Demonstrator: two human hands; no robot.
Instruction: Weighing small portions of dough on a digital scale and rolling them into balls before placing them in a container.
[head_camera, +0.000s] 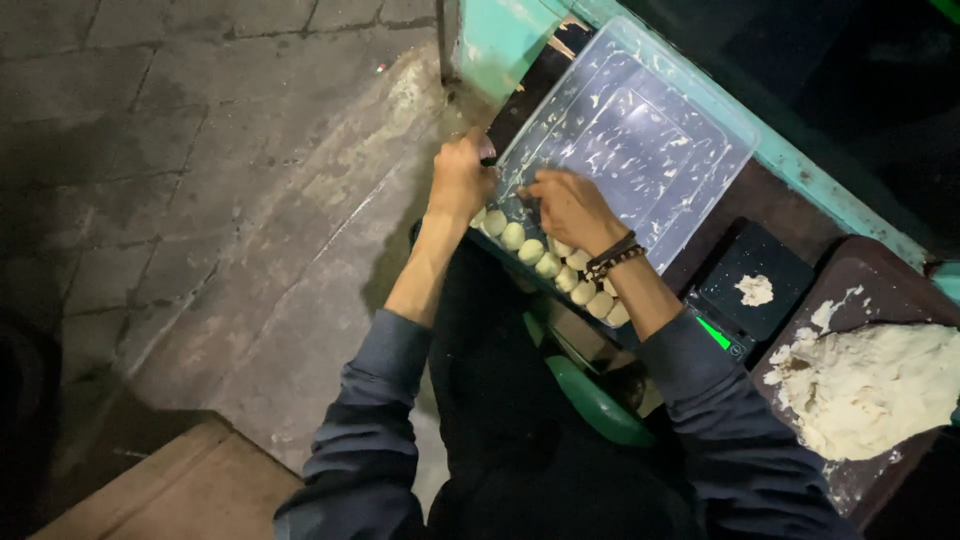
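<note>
A clear plastic tray (650, 120) lies on the counter, smeared with bits of dough. Several small dough balls (548, 264) sit in a row along its near edge. My left hand (460, 175) grips the tray's left rim. My right hand (568, 205), with bead bracelets on the wrist, rests inside the tray just above the row, fingers bent down at a dough ball; what the fingertips pinch is hidden.
A black digital scale (755, 290) with a small dough piece stands right of the tray. A large dough mass (875, 385) lies on a dark board at far right. The teal counter edge (840, 200) runs behind. Paved ground is at left.
</note>
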